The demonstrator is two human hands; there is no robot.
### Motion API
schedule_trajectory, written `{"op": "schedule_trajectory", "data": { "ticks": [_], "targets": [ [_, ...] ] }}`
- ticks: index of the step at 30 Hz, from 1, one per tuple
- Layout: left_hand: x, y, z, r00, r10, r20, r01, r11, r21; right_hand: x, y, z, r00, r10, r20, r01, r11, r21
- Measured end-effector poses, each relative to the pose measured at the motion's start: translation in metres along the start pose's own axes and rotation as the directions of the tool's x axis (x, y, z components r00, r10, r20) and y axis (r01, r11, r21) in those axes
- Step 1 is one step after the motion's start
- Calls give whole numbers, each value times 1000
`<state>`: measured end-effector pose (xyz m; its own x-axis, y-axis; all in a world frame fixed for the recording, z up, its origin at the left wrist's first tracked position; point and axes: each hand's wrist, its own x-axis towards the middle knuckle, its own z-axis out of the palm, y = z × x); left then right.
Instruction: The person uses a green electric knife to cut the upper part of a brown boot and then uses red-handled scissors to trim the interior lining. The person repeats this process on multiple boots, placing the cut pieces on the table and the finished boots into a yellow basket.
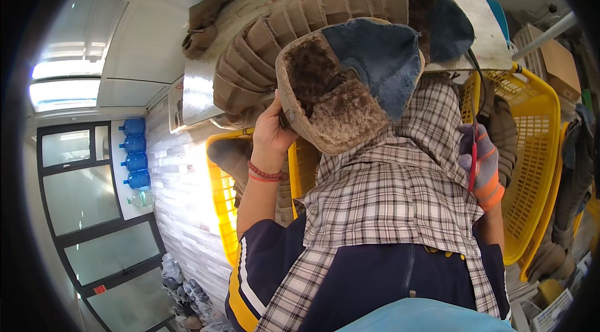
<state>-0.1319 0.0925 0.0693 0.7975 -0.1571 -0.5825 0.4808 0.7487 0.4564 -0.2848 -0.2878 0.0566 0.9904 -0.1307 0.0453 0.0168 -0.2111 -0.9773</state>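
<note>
My left hand point(273, 131) grips the near left rim of a cap-shaped piece point(350, 119), thumb outside and the other fingers mostly hidden. Its shell is tan; inside is brown plush, with blue plush at the far right. The piece is tilted so that its lining faces up, above my checked apron point(387, 207). At my right side, my right hand point(482, 163) wears a grey and orange glove. Its fingers are curled at a thin red tool point(473, 157), from which a black cord rises towards the table. Nothing links this hand to the piece.
A long curved row of nested tan pieces point(294, 26) lies on the worn table point(200, 85). Yellow baskets point(531, 144) with brown pieces stand right, another yellow basket point(219, 176) left. Blue water bottles point(133, 144) line the left wall. A cardboard box point(559, 69) stands far right.
</note>
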Motion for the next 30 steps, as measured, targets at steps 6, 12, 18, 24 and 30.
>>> {"op": "schedule_trajectory", "data": {
  "ticks": [6,12,18,24,30],
  "targets": [
    [7,-35,-31,999,18,36,-26,969,244,26,-63,25,973,77,218,104,695,-712],
    [35,-65,-60,1000,-22,-22,29,912,410,89,-35,94,717,412,562,381,444,-811],
    [49,-66,-113,955,-131,268,63,966,250,105,7,123,634,490,599,364,494,-789],
    [51,-73,-115,936,-157,316,141,987,73,108,21,125,613,500,611,340,532,-776],
    [44,-66,-89,980,-80,182,69,996,64,116,33,125,568,582,582,257,546,-797]
  ]
}}
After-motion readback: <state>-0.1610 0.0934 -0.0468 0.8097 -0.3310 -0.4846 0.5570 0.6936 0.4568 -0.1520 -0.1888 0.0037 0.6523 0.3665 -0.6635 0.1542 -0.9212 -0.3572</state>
